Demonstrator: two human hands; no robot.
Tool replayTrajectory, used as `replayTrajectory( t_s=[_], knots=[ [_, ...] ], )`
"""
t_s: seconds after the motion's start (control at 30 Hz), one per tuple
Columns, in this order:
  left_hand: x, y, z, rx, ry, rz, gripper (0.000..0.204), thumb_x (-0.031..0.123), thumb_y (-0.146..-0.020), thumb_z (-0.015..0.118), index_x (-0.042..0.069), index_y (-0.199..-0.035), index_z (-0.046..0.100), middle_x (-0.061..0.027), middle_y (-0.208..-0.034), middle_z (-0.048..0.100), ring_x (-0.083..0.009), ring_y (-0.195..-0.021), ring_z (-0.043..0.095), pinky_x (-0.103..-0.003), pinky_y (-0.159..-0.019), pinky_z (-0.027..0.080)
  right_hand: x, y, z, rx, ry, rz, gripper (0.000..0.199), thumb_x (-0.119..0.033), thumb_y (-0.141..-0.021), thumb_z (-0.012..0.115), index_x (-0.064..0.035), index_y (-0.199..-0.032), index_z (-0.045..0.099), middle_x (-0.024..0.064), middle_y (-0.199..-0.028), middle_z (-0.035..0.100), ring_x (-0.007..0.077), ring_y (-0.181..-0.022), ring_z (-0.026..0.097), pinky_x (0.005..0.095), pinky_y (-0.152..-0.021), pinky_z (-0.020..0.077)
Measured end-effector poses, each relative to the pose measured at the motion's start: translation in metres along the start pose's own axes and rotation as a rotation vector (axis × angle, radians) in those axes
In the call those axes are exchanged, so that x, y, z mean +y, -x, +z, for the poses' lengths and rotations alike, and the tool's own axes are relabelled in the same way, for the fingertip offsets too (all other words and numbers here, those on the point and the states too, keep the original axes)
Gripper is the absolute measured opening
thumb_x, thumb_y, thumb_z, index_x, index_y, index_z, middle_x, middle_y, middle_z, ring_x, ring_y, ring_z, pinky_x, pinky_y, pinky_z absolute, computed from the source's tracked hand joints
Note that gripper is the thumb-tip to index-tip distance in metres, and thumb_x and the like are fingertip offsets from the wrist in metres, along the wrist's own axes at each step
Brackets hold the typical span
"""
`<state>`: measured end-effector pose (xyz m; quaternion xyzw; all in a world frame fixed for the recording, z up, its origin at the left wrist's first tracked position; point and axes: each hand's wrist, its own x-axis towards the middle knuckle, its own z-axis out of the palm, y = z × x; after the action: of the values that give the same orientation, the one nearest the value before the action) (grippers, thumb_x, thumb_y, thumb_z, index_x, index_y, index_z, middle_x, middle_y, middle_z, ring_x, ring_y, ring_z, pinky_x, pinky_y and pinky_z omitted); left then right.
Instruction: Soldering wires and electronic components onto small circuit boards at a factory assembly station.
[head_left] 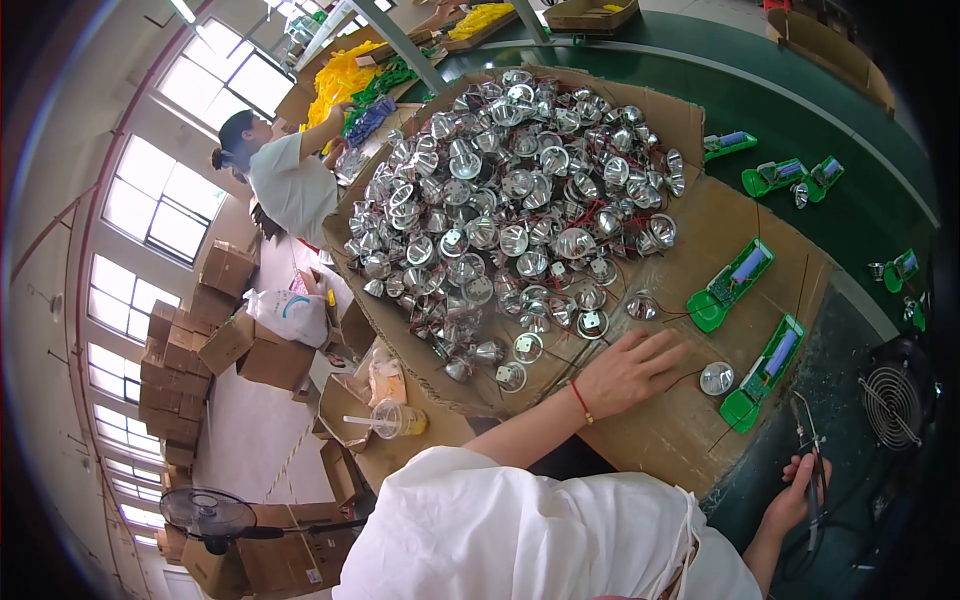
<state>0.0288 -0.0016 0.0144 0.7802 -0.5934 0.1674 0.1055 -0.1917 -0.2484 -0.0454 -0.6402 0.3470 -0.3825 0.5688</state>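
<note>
My left hand [632, 377], a thin red cord round its wrist, lies palm down over the cardboard sheet [650, 440], fingers stretched and apart. Just beyond its fingertips is a loose silver reflector cup [716, 378], close to a green plastic housing [763, 373] with a battery and thin wires. Another such green housing [731, 286] lies farther off, and a second reflector cup [641, 306] sits above my left hand. At the lower right, my right hand [795, 497] is closed round a soldering iron [816, 500], its tip pointing up and away from me.
A large heap of wired reflector cups [510, 200] fills a cardboard tray [690, 120]. More green housings [775, 176] rest on the green conveyor belt [850, 140]. A round fan grille [889, 407] stands at right. A drink cup [398, 419] is at left; another person [290, 175] works beyond.
</note>
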Motion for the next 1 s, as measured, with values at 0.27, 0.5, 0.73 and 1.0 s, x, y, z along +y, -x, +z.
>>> replayTrajectory(
  t_s=[0.27, 0.5, 0.73, 1.0],
  knots=[
    [0.002, -0.003, 0.022, -0.022, 0.146, -0.072, 0.019, 0.019, -0.077, 0.057, 0.010, -0.093, 0.058, -0.0021, -0.088, 0.055, -0.0175, -0.083, 0.054, -0.029, -0.069, 0.043, 0.000, 0.001, -0.001, 0.013, -0.008, 0.012, 0.017, -0.017, -0.088, 0.053, -0.0005, -0.093, 0.054, 0.0038, -0.072, 0.057, 0.0061, -0.059, 0.049, 0.0188, -0.052, 0.0377],
    [0.030, -0.008, 0.006, 0.101, 0.467, -0.475, 0.037, 0.036, -0.071, 0.067, 0.008, -0.092, 0.056, -0.0066, -0.079, 0.054, -0.0240, -0.072, 0.055, -0.034, -0.061, 0.044, 0.003, 0.001, -0.002, 0.002, -0.045, 0.015, 0.017, -0.017, -0.088, 0.053, -0.0007, -0.093, 0.054, 0.0032, -0.072, 0.057, 0.0058, -0.058, 0.048, 0.0184, -0.052, 0.0369],
    [0.055, -0.006, 0.030, 0.022, 0.324, -0.305, 0.022, 0.025, -0.075, 0.065, 0.006, -0.080, 0.056, -0.0081, -0.072, 0.054, -0.0257, -0.068, 0.055, -0.036, -0.059, 0.045, 0.002, 0.002, -0.006, 0.005, -0.066, 0.024, 0.016, -0.016, -0.088, 0.054, -0.0009, -0.094, 0.054, 0.0033, -0.072, 0.057, 0.0057, -0.057, 0.048, 0.0181, -0.052, 0.0368],
    [0.043, -0.009, 0.013, 0.191, 0.581, -0.394, 0.008, 0.012, -0.074, 0.067, 0.006, -0.075, 0.063, -0.0074, -0.071, 0.059, -0.0243, -0.063, 0.055, -0.035, -0.054, 0.044, -0.011, 0.004, 0.002, -0.016, -0.125, 0.042, 0.016, -0.013, -0.085, 0.057, 0.0002, -0.094, 0.055, 0.0073, -0.073, 0.059, 0.0080, -0.057, 0.052, 0.0193, -0.052, 0.0411]
  ],
)
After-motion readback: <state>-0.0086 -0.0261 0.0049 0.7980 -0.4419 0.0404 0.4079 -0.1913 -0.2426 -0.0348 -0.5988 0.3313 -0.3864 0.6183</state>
